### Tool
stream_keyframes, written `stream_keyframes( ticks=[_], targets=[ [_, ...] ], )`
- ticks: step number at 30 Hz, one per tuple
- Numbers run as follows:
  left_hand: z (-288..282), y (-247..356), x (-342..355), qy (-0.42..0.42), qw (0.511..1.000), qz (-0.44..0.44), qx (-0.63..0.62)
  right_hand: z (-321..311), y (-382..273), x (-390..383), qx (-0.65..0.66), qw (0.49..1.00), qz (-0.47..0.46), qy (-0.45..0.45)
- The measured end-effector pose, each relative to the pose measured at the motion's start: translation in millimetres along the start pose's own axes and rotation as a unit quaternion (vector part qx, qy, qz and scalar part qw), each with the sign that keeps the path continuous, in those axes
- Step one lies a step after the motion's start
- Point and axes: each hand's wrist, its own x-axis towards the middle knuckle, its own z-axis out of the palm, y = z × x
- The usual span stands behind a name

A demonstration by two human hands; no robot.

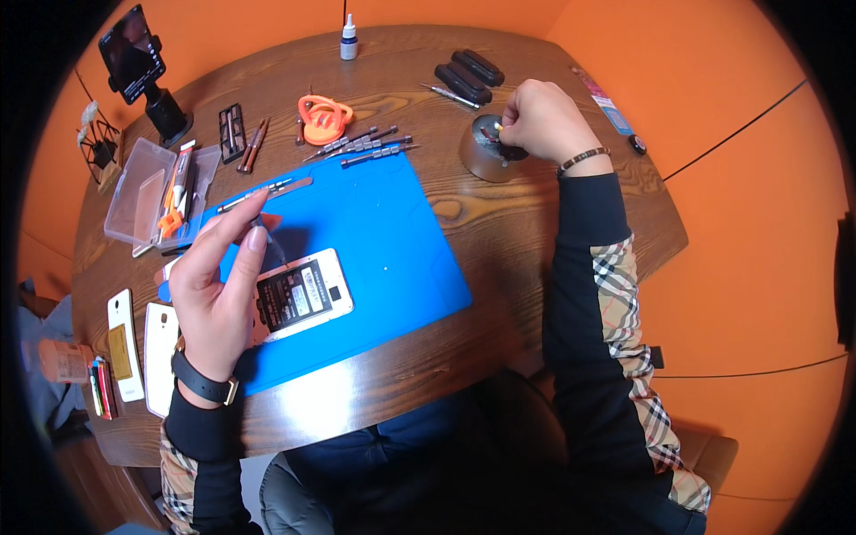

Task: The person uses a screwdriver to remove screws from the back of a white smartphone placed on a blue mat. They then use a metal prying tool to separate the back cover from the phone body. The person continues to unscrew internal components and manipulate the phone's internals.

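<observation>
My right hand [548, 125] is over a round grey metal container [486, 162] at the far right of the table. Its fingers are closed at the rim, with a small pale tip showing beside them; what it belongs to I cannot make out. My left hand [218, 285] hovers above the left part of a blue mat [401, 259], thumb and fingers curled together around something small and dark, mostly hidden. Below it lies a white phone [334, 267] with its back off and the black battery [290, 296] showing. My left hand covers the phone's left end.
Several small screwdrivers [379, 152] and an orange suction cup [325, 119] lie at the mat's far edge. A clear plastic box [134, 209], a phone on a stand [134, 58] and white phone covers [126, 346] are left. Black cases [464, 83] and a small bottle [349, 40] stand farther back.
</observation>
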Motion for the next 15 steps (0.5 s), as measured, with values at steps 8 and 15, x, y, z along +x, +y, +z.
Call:
stream_keyframes(
  ticks=[8,15],
  targets=[
    [-0.7,0.8,1.0,0.000,1.000,0.001,0.003,-4.1,12.4,-6.4,0.070,0.997,-0.029,0.026],
    [-0.9,-1.1,-0.1,0.008,1.000,-0.001,-0.001,-3.3,13.7,-5.8,0.084,0.996,-0.034,-0.008]
  ],
)
